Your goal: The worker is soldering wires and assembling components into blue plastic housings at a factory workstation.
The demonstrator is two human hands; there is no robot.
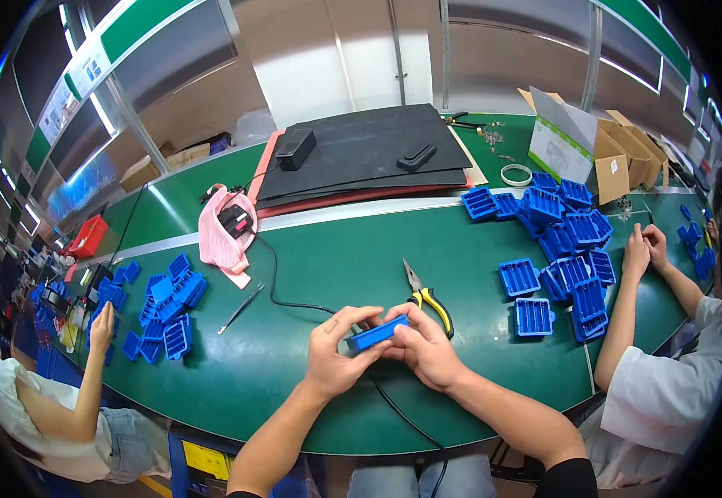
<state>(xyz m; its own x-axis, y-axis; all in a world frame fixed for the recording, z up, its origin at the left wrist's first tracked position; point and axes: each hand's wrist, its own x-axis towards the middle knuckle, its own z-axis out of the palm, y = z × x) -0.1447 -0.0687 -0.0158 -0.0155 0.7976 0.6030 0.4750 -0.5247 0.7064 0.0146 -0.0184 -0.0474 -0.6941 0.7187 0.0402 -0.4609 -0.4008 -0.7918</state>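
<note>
Both my hands hold one blue plastic battery holder (377, 334) over the near middle of the green table, its narrow side facing me. My left hand (340, 349) grips its left end, and my right hand (424, 347) grips its right end with the thumb along the edge. Fingers cover much of its far side. Just beyond my right hand lie needle-nose pliers (429, 300) with yellow and black handles. A black cable (290, 304) runs behind and below my hands. Metal tweezers (241, 308) rest farther left.
Piles of blue battery holders lie at right (533, 317) and left (176, 337). A pink cloth (226, 236) wraps a black device. Black sheets (361, 158) carry two black objects. Tape (516, 175) and cardboard boxes (614, 170) stand back right. Co-workers sit on both sides, hands (645, 247) over the table.
</note>
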